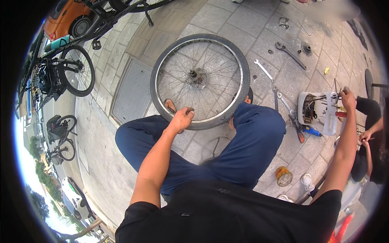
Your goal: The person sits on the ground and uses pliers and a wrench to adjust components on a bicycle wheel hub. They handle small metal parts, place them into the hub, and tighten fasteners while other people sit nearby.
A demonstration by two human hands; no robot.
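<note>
A bicycle wheel (242, 94) with a dark tyre and thin spokes stands tilted in front of my knees. Its hub (194, 75) faces up at me. My left hand (183, 118) is closed around the near-left part of the rim and tyre. Far to the right, my right hand (347, 98) reaches over a white plastic tool container (330, 118). Its fingers are closed at the container's far right side; what they hold is too small to name. Small metal parts (310, 109) and tools fill the container.
On the paving lie an adjustable wrench (291, 56), a combination spanner (265, 71), a sprocket cassette (306, 49) and an orange-handled tool (300, 134). A yellow tin (283, 176) stands by my right leg. Another person's hands (366, 135) are at the right. Parked bicycles (77, 71) stand left.
</note>
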